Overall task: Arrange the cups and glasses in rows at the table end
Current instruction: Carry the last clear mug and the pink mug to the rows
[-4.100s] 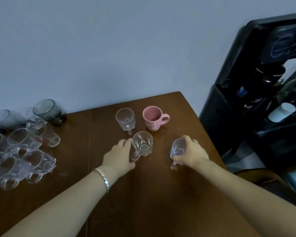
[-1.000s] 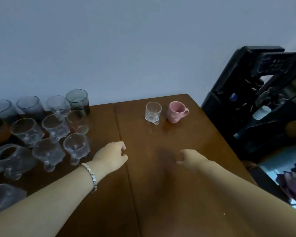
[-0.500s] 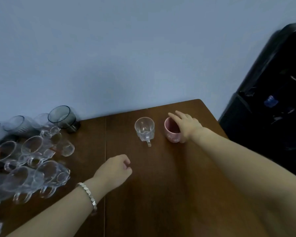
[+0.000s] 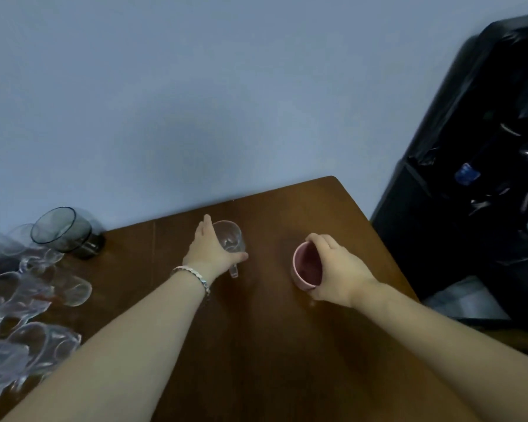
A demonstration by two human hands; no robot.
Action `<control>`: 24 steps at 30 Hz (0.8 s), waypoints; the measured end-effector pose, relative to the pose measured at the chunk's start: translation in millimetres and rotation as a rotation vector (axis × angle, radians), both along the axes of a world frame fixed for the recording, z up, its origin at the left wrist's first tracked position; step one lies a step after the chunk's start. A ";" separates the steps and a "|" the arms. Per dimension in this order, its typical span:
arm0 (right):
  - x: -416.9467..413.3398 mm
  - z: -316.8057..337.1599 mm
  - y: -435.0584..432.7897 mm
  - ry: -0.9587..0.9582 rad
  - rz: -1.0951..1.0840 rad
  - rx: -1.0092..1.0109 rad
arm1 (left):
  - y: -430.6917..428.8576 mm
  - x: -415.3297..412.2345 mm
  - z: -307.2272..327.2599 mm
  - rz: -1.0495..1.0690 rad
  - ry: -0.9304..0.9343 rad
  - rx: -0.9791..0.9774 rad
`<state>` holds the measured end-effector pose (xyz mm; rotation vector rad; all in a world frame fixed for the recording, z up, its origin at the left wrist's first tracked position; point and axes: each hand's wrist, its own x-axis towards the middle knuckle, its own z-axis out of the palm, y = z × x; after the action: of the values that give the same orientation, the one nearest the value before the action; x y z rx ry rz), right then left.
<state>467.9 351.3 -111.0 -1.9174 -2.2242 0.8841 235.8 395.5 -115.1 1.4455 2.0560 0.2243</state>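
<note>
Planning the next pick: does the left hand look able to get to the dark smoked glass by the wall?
Probably yes, once free. The left hand grips the clear mug; bare table lies between it and the smoked glass.

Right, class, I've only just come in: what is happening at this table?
A person is sorting drinkware on a wooden table by a wall. The left hand grips a clear glass mug, and the right hand grips a pink mug; both mugs sit near the table's far right end. A crowd of clear glasses and one dark tumbler waits, unsorted, at the left. No row shows at that end yet.
</note>
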 end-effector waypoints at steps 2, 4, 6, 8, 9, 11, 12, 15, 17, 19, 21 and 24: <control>7.7 1.1 -12.2 0.016 -0.044 -0.007 | -0.5 2.4 -8.6 -0.007 0.025 0.038; 13.7 4.9 -24.5 0.012 -0.056 -0.024 | -8.1 2.2 -9.3 0.024 0.061 0.123; 16.3 9.9 -38.6 -0.001 -0.052 -0.029 | -22.5 1.3 -6.0 0.019 0.072 0.157; 13.9 15.6 -54.2 -0.019 -0.035 -0.026 | -46.3 -1.4 -2.3 -0.025 0.049 0.147; 10.3 18.6 -62.6 -0.026 -0.025 -0.026 | -61.6 -4.6 0.0 -0.050 0.019 0.143; -1.9 24.5 -80.6 -0.034 0.000 -0.033 | -96.1 -15.8 5.6 -0.084 -0.069 0.140; -9.9 27.6 -90.1 -0.032 0.016 -0.039 | -114.6 -23.8 9.4 -0.094 -0.109 0.138; -41.8 38.5 -119.4 -0.022 0.085 -0.041 | -173.7 -56.7 25.0 -0.075 -0.171 0.116; -69.3 46.3 -139.8 -0.013 0.130 -0.040 | -213.7 -85.5 36.8 -0.053 -0.181 0.106; -100.2 50.8 -160.8 0.008 0.153 -0.047 | -250.1 -119.2 47.0 -0.050 -0.162 0.098; -132.5 53.0 -181.3 0.033 0.166 -0.045 | -280.5 -156.7 52.3 -0.026 -0.128 0.091; -179.3 53.7 -210.1 0.044 0.188 -0.041 | -315.6 -215.1 49.0 0.035 -0.044 0.076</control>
<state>288.7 141.2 -57.3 -1.7076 -2.4081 0.9926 20.6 79.9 -66.1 1.4381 2.0584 0.3490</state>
